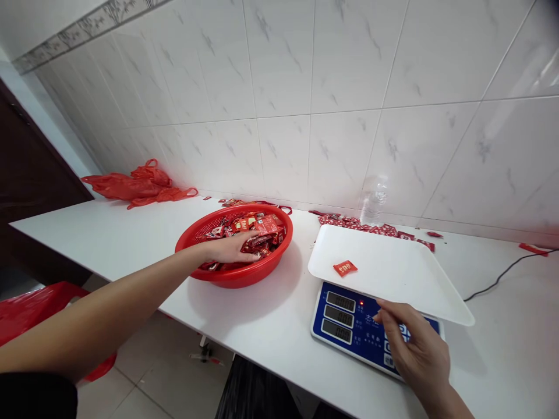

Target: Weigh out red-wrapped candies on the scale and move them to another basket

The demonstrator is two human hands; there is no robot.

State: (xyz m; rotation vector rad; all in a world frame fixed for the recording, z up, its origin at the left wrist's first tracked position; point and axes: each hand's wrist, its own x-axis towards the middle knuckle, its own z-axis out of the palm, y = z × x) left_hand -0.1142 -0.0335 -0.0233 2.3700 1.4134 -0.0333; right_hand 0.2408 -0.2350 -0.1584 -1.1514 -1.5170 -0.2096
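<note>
My left hand [233,248] reaches into a red plastic basket [238,279] heaped with small wrapped packets [216,231]. Its thumb and fingers close around dark red packets in the pile, and part of the grip is hidden among them. To the right, my right hand [417,346] hovers over the keypad of a blue digital scale [358,331]. Thumb and fingertips are drawn together, with nothing visible between them. On the scale's white tray [393,273] lies a single red packet [345,268], near the left end.
Red plastic bags [135,183] lie crumpled at the table's far left. Along the wall are more red packets [349,223] and a clear plastic bottle [373,201]. A black cable [498,285] runs off right. Below the table's left edge is a red stool-like object [39,302].
</note>
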